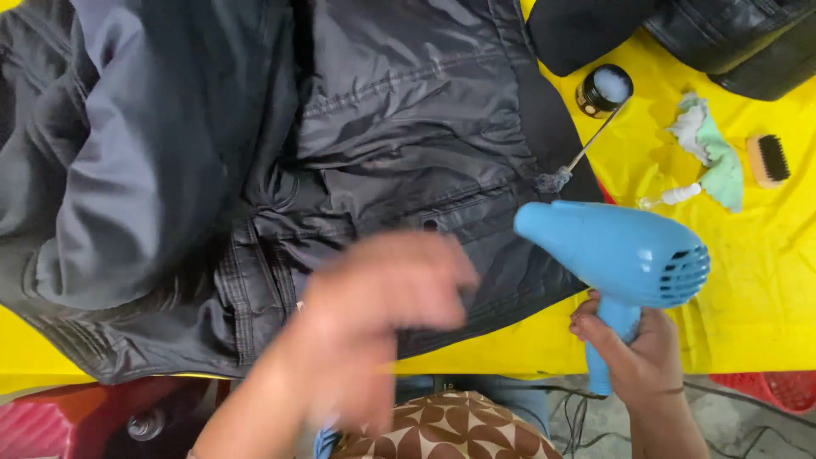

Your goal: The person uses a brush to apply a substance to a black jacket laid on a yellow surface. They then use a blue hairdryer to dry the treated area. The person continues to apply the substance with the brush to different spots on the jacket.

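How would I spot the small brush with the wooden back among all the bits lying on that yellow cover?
Start from the bright yellow table cover and go to its far right side, past the blue plastic hair dryer held in the right hand. Beside the crumpled pale green cloth lies the small wooden-backed brush. Its short black bristles and pale wooden block set it apart.

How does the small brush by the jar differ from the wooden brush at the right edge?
The small brush has a thin wire-like handle and a small grey tuft; the wooden brush is a squat block with dark bristles. The small brush lies on the dark jacket's edge, the wooden one on the yellow cloth.
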